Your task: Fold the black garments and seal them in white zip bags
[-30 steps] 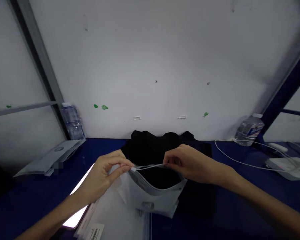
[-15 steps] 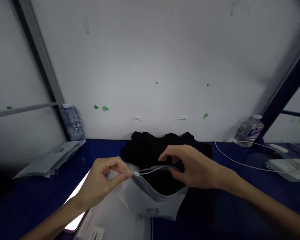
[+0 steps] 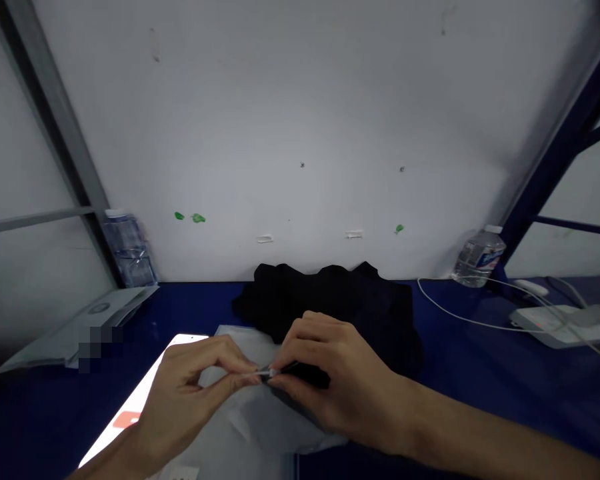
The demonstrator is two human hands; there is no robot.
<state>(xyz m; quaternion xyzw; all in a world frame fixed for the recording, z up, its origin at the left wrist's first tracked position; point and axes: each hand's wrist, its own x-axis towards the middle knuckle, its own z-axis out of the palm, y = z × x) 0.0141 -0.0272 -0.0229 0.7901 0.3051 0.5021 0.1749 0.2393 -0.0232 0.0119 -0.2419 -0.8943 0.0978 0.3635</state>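
A frosted zip bag (image 3: 265,417) lies in front of me, its mouth toward the far side. My left hand (image 3: 200,387) pinches the left end of the bag's zip edge between thumb and forefinger. Right beside it, my right hand (image 3: 325,380) pinches the white zip slider (image 3: 271,374), with the fingertips of both hands almost touching. My right hand covers much of the bag's mouth. Behind the hands, black cloth (image 3: 330,293) lies in a rumpled heap; whether any of it is inside the bag I cannot tell.
A lit phone (image 3: 140,393) lies left of the bag on the blue table (image 3: 195,307). Packed bags (image 3: 95,317) and a water bottle (image 3: 130,250) stand further left. At the right are another bottle (image 3: 480,257), a white cable (image 3: 460,317) and a power strip (image 3: 565,323).
My right hand has moved left and down from the bag's open edge to the slider, meeting my left hand. The bag's mouth was gaping before. The view has shifted slightly right.
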